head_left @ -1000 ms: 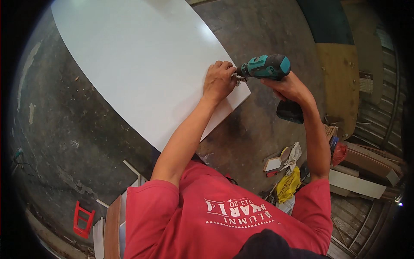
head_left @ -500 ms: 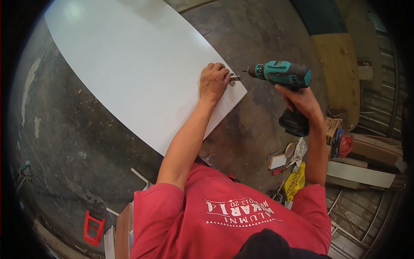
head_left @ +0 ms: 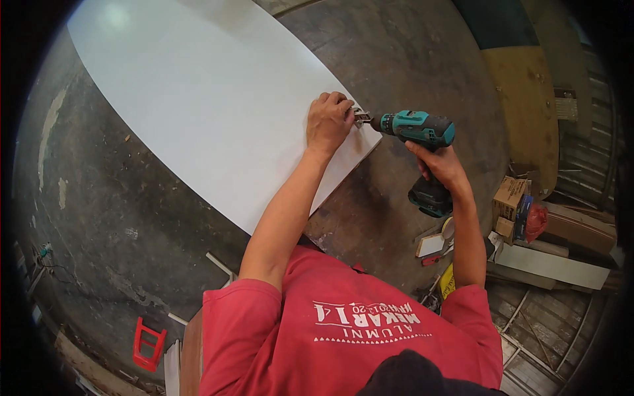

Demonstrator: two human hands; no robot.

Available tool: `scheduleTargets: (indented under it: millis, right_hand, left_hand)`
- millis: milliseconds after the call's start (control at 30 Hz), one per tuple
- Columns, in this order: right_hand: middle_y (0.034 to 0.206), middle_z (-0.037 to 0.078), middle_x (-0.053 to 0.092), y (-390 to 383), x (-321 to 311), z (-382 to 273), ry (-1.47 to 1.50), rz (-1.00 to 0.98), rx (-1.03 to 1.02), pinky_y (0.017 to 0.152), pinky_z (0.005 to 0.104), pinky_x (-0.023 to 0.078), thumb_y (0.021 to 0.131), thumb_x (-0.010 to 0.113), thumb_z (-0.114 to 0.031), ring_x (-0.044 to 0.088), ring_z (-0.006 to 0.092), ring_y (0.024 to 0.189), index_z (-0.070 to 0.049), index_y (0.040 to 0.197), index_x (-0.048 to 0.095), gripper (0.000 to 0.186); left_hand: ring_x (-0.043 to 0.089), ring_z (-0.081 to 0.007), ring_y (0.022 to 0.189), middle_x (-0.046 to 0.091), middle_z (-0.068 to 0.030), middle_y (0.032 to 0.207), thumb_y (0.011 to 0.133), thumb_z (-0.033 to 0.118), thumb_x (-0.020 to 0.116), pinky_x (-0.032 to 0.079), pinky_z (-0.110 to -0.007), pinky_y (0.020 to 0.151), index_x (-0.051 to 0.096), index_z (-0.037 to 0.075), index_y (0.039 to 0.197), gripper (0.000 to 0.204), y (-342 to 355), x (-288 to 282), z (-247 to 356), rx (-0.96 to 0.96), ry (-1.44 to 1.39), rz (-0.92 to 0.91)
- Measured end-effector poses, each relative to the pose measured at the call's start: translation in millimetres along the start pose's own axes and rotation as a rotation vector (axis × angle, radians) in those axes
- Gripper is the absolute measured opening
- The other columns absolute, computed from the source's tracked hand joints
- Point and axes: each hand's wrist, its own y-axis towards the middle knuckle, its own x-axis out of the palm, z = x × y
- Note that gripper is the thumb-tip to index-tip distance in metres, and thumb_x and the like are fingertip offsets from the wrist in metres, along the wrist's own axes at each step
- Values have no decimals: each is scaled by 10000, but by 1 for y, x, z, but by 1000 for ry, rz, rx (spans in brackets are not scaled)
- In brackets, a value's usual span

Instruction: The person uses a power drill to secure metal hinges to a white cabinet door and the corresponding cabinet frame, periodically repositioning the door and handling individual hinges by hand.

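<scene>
the left hand (head_left: 328,125) was laid on the panel with its fingers curled, and a small metal fitting (head_left: 360,119) was touched by the fingertips; whether it was pinched or only pressed down could not be made out. by the right hand (head_left: 441,164), the handle of a teal and black drill (head_left: 416,127) was gripped, the fingers wrapped around it. the drill's nose was pointed leftward at the fitting, just beside the left fingertips; contact between bit and metal could not be confirmed.

the drill was judged fairly heavy, with weight carried in the motor and the battery (head_left: 430,197) below the right hand, so it would be best held high on the handle. the fitting was judged light, hard and easily shifted, best steadied from its left end, clear of the bit.

beneath the left hand, and far forward of it, a white panel (head_left: 218,99) was spread; it was judged stiff, slick-faced and awkward, best taken by opposite edges. to the right of the right hand, a plywood sheet (head_left: 525,112) was seen, with a cardboard box (head_left: 510,195) and a red bag (head_left: 536,221) nearer the body. well behind and left of the left hand, a red plastic frame (head_left: 150,343) was seen on the floor (head_left: 99,218).
</scene>
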Motion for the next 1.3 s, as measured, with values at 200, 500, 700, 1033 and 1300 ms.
scheduleTargets:
  millis: [200, 500, 700, 1033, 1300]
  right_hand:
    - [556, -16, 516, 5, -1, -1, -9, -21, 26, 413, 279, 380, 882, 764, -311, 474, 87, 437, -64, 909, 639, 278]
    - [537, -15, 501, 10, -2, -12, -148, -57, 46, 402, 296, 345, 886, 738, -294, 465, 91, 425, -59, 893, 639, 256]
    - [532, -15, 493, 9, -5, -26, -186, -91, 12, 397, 301, 340, 883, 737, -289, 458, 94, 420, -75, 941, 658, 235]
    - [537, -21, 498, 8, 0, -13, -128, -41, -17, 393, 296, 341, 877, 747, -275, 463, 87, 425, -67, 934, 660, 233]
    - [531, -17, 503, 6, -4, -28, -210, -72, 3, 406, 305, 345, 867, 754, -303, 471, 92, 429, -69, 882, 662, 252]
  left_hand:
    - [620, -212, 910, 669, 4, 939, 768, 126, 748, 496, -364, 832, 749, 123, 880, 112, 1, 0, 0, -4, 12, -11]
    - [619, -213, 910, 666, 10, 940, 763, 124, 748, 496, -367, 822, 755, 132, 884, 121, 0, 2, 0, 4, 10, -6]
    - [617, -208, 908, 674, 14, 920, 763, 128, 754, 497, -364, 817, 764, 135, 861, 98, 0, 2, 0, -39, -11, -20]
    - [613, -218, 912, 671, -3, 911, 795, 144, 745, 474, -377, 809, 753, 112, 830, 47, 2, 2, -4, -15, -25, -21]
    - [614, -213, 910, 668, -1, 912, 802, 141, 738, 469, -380, 816, 747, 114, 832, 42, 0, 1, -2, -22, -18, -30]
